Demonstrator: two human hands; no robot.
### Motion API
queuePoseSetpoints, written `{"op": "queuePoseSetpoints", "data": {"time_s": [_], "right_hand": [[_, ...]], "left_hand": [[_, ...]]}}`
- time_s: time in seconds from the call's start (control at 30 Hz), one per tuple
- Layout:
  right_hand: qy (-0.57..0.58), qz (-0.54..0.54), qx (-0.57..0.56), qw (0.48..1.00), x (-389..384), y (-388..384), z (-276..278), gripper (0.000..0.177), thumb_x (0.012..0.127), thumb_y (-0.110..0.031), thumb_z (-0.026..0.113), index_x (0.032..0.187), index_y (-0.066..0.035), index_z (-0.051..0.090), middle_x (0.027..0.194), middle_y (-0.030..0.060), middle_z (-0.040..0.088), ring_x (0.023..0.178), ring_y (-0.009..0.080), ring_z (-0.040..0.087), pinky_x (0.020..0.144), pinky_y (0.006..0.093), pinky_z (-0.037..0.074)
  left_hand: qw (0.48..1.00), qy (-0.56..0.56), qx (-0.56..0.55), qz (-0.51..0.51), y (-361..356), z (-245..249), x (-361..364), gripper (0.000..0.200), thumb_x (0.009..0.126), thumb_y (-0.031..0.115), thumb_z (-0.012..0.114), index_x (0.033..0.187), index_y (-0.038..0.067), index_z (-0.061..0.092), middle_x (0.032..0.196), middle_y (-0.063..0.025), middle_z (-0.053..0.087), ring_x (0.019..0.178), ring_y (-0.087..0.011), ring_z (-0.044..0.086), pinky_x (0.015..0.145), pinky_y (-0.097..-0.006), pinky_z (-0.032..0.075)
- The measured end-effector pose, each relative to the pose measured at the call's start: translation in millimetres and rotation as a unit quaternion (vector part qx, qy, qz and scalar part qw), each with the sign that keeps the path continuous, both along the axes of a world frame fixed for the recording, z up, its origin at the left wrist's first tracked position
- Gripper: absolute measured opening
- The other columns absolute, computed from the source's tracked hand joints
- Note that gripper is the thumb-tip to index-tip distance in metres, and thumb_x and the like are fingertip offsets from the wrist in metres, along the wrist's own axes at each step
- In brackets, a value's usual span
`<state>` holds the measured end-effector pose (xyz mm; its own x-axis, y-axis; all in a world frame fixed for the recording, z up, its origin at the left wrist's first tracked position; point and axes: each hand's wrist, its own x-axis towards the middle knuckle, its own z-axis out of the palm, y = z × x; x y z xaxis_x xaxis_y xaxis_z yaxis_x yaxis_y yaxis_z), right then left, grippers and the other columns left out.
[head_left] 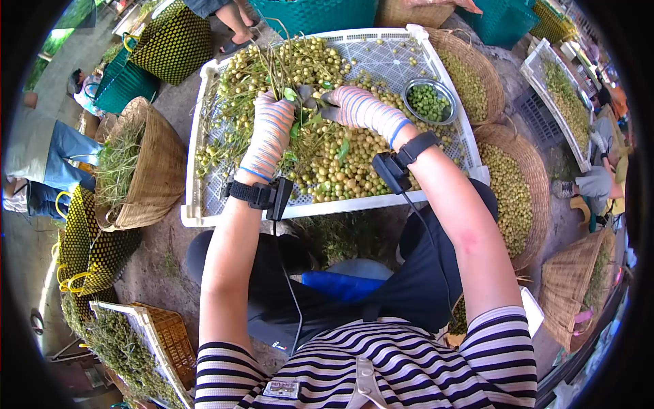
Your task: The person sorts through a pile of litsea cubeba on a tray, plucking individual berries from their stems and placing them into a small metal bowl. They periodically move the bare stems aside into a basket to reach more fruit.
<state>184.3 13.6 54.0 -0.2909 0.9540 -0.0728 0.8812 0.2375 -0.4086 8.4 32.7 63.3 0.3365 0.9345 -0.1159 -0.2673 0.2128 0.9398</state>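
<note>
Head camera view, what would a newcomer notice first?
The white tray at centre, heaped with small yellow-green fruits and stems. Above it, the left hand and right hand, in striped gloves, meet at a leafy sprig. A metal bowl of greener fruit sits at the tray's right.

A woven basket (160, 170) of stalks stands left. A metal bowl (407, 101) of green fruit sits far right.

— Where are we, a market?
— We sit in an open-air sorting yard: bare ground (157, 266) under us, a white slatted tray (193, 170) heaped with small yellow-green fruit (340, 177)
— And around us?
— We see woven baskets (541, 204) of the same fruit, leafy stalks (117, 163) piled in another, green plastic crates (313, 13), other people (593, 184) seated low beside more trays
</note>
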Motion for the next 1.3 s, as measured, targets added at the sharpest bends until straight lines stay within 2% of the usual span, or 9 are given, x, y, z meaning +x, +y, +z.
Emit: {"op": "queuePoseSetpoints", "data": {"time_s": [0.03, 0.23, 0.53, 0.8, 0.83, 0.87, 0.93, 1.27, 1.3], "right_hand": [[0.001, -0.001, -0.001, 1.000, 1.2, 0.5, -3.5, 0.041, 0.083, -0.041, 0.053, 0.106, -0.008, 0.059, 0.099, 0.0149, 0.062, 0.092, 0.0336, 0.059, 0.082, 0.0400, 0.046], [-0.058, -0.055, 0.002, 0.997, 1.1, -5.0, 1.4, 0.040, 0.085, -0.043, 0.049, 0.109, -0.012, 0.059, 0.099, 0.0151, 0.062, 0.090, 0.0342, 0.059, 0.082, 0.0406, 0.046], [-0.031, -0.037, 0.062, 0.997, 30.5, 4.3, -13.7, 0.036, 0.088, -0.038, 0.046, 0.112, -0.015, 0.059, 0.106, 0.0124, 0.061, 0.098, 0.0306, 0.058, 0.088, 0.0389, 0.044], [-0.019, -0.033, 0.116, 0.993, 39.0, 9.3, -39.0, 0.025, 0.085, -0.027, 0.053, 0.099, -0.008, 0.061, 0.099, 0.0166, 0.061, 0.092, 0.0343, 0.057, 0.080, 0.0394, 0.046], [0.194, -0.118, 0.036, 0.973, 39.2, 19.2, -54.5, 0.025, 0.085, -0.028, 0.053, 0.098, -0.008, 0.061, 0.098, 0.0177, 0.061, 0.092, 0.0346, 0.057, 0.079, 0.0407, 0.046], [0.193, -0.117, 0.035, 0.974, 36.0, 13.1, -43.8, 0.025, 0.085, -0.028, 0.053, 0.098, -0.008, 0.061, 0.098, 0.0177, 0.061, 0.092, 0.0346, 0.057, 0.079, 0.0407, 0.046], [-0.085, -0.108, 0.115, 0.984, 25.3, -4.6, -8.1, 0.028, 0.086, -0.030, 0.052, 0.095, -0.005, 0.061, 0.097, 0.0176, 0.061, 0.091, 0.0343, 0.058, 0.079, 0.0413, 0.046], [-0.146, -0.156, 0.091, 0.973, 14.0, 2.8, -4.2, 0.037, 0.086, -0.040, 0.050, 0.090, -0.005, 0.061, 0.088, 0.0162, 0.063, 0.084, 0.0338, 0.060, 0.074, 0.0432, 0.048], [-0.151, -0.150, 0.079, 0.974, 12.5, 2.2, -3.1, 0.034, 0.086, -0.038, 0.051, 0.090, -0.006, 0.061, 0.088, 0.0162, 0.063, 0.084, 0.0340, 0.060, 0.074, 0.0433, 0.048]], "left_hand": [[0.990, -0.109, -0.063, -0.059, 10.2, -11.0, -6.7, 0.032, 0.089, 0.012, 0.035, 0.102, -0.009, 0.055, 0.093, -0.0194, 0.064, 0.072, -0.0269, 0.064, 0.067, -0.0337, 0.054], [0.994, 0.056, 0.083, 0.038, -4.9, 6.2, 7.7, 0.022, 0.084, 0.005, 0.041, 0.095, -0.005, 0.058, 0.083, -0.0166, 0.064, 0.061, -0.0257, 0.061, 0.056, -0.0322, 0.051], [0.987, -0.014, 0.142, 0.070, -6.6, 51.6, -20.2, 0.012, 0.081, 0.008, 0.062, 0.090, 0.000, 0.063, 0.076, -0.0071, 0.064, 0.065, -0.0141, 0.061, 0.057, -0.0235, 0.048], [0.984, -0.025, 0.129, 0.124, -7.3, 40.0, -45.3, 0.015, 0.081, 0.003, 0.055, 0.093, -0.003, 0.062, 0.078, -0.0125, 0.066, 0.061, -0.0189, 0.063, 0.056, -0.0285, 0.053], [0.982, -0.053, 0.125, 0.128, -17.9, 42.6, -45.2, 0.016, 0.082, 0.003, 0.054, 0.094, -0.004, 0.062, 0.078, -0.0129, 0.066, 0.061, -0.0195, 0.063, 0.056, -0.0290, 0.054], [0.980, -0.081, 0.121, 0.133, -24.4, 44.5, -45.6, 0.017, 0.082, 0.003, 0.053, 0.094, -0.005, 0.061, 0.079, -0.0133, 0.066, 0.062, -0.0200, 0.063, 0.056, -0.0296, 0.054], [0.979, -0.024, 0.129, 0.153, -13.4, 29.5, -51.5, 0.019, 0.082, 0.004, 0.052, 0.096, -0.005, 0.061, 0.079, -0.0140, 0.065, 0.061, -0.0205, 0.063, 0.056, -0.0298, 0.054], [0.970, -0.147, 0.089, 0.173, 0.4, 7.8, -76.3, 0.020, 0.084, 0.003, 0.050, 0.098, -0.008, 0.059, 0.080, -0.0112, 0.065, 0.060, -0.0164, 0.061, 0.056, -0.0252, 0.053], [0.981, -0.153, 0.088, 0.085, 19.7, -13.1, -100.1, 0.025, 0.088, 0.005, 0.044, 0.108, -0.006, 0.055, 0.090, -0.0097, 0.064, 0.067, -0.0130, 0.060, 0.062, -0.0223, 0.052]]}}
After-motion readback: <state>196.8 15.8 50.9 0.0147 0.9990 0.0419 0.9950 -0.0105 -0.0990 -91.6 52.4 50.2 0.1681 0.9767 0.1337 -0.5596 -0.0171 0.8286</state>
